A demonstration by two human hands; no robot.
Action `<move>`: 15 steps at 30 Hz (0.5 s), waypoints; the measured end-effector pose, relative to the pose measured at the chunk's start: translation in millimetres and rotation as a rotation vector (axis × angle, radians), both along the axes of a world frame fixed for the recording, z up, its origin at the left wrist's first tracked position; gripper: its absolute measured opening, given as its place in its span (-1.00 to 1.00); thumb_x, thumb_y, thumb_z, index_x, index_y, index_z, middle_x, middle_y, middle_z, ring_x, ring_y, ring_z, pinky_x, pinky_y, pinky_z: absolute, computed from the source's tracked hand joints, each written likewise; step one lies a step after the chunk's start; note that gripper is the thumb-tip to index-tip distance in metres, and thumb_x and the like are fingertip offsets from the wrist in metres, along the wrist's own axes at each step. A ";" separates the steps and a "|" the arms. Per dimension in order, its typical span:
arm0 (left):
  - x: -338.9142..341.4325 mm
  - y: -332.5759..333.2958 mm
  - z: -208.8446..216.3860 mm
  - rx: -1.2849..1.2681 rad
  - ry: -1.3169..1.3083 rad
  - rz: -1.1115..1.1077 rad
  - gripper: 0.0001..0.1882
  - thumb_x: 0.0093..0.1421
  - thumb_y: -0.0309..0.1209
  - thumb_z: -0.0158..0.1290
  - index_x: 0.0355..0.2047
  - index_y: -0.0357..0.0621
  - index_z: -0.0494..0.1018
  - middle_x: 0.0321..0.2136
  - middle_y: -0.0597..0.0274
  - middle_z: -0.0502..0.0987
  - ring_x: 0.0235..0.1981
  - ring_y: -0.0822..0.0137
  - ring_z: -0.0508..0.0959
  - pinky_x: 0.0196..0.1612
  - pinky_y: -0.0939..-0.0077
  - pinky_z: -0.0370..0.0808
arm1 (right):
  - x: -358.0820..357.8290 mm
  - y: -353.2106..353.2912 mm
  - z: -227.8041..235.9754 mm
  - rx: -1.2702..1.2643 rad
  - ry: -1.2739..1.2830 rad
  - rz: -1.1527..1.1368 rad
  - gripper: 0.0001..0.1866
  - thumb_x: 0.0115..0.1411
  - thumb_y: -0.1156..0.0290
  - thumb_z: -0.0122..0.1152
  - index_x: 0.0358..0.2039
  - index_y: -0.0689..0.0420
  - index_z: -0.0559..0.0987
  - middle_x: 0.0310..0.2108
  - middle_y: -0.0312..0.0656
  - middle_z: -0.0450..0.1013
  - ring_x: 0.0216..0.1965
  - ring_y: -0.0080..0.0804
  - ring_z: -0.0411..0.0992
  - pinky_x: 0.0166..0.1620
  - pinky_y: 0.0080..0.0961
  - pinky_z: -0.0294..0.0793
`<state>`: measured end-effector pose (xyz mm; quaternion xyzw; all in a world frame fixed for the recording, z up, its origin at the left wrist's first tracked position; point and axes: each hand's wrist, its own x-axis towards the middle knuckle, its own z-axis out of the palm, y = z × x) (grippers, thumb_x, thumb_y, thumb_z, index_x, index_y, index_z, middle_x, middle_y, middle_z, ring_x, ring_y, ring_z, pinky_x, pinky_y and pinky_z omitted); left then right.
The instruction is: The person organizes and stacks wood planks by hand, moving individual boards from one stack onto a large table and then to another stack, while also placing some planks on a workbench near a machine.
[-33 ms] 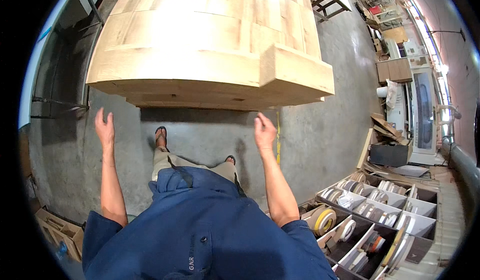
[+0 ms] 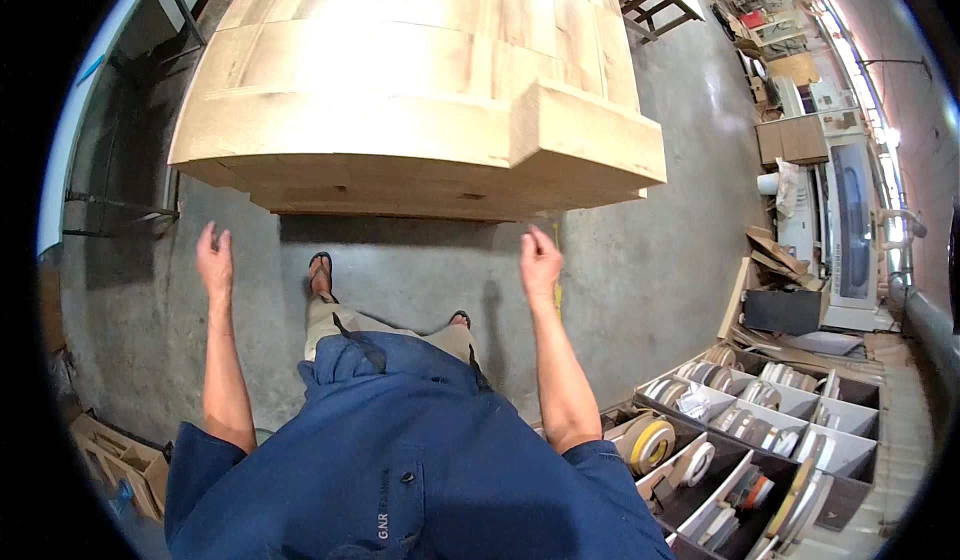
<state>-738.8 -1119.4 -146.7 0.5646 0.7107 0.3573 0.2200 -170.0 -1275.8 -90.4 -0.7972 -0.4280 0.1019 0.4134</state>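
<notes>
In front of me stands a large piece of pale wood, its top made of joined boards. A thick wooden block rises at its near right corner. My left hand hangs in the air just short of the near left edge, thumb and fingers apart and nothing in it. Off the near right edge is my right hand, empty, its fingers loosely bent, parted and a little blurred. Neither hand touches the wood.
Grey floor surrounds my sandalled feet. A divided bin of edge-banding-like rolls sits at the lower right. A metal-legged frame stands at left, a small wooden crate at lower left. Wood scraps lean beside machinery at right.
My right hand has shifted slightly right, and my left hand slightly right and down. The wood appears a touch further left in the view. Both hands are still empty.
</notes>
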 end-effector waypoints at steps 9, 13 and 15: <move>155.1 -203.5 -25.5 -0.723 -0.418 0.000 -0.64 0.09 -0.34 0.12 -0.13 -0.31 0.48 -0.40 0.25 0.54 -0.43 0.49 0.48 -0.37 0.60 0.43 | 208.2 9.2 24.5 0.086 -0.125 -0.153 -0.65 -0.05 0.33 0.31 -0.21 0.16 0.58 -0.23 0.02 0.47 -0.12 -0.12 0.43 -0.03 -0.34 0.37; 184.7 -268.0 -19.2 -0.749 -0.457 0.026 -0.57 0.12 -0.36 0.11 -0.02 -0.32 0.41 -0.41 0.27 0.53 -0.45 0.46 0.48 -0.39 0.58 0.43 | 241.7 31.7 23.0 0.069 -0.286 -0.104 -0.58 -0.08 0.31 0.35 -0.15 0.08 0.57 0.05 0.06 0.31 0.09 -0.05 0.26 0.12 -0.24 0.23; 185.3 -293.8 -15.3 -0.810 -0.458 0.094 -0.54 0.07 -0.33 0.16 -0.04 -0.29 0.43 -0.27 0.20 0.55 -0.34 0.39 0.53 -0.29 0.54 0.46 | 249.7 39.8 21.5 0.068 -0.286 -0.055 -0.54 -0.09 0.27 0.36 -0.12 0.07 0.56 0.08 0.06 0.27 0.13 -0.01 0.20 0.17 -0.22 0.17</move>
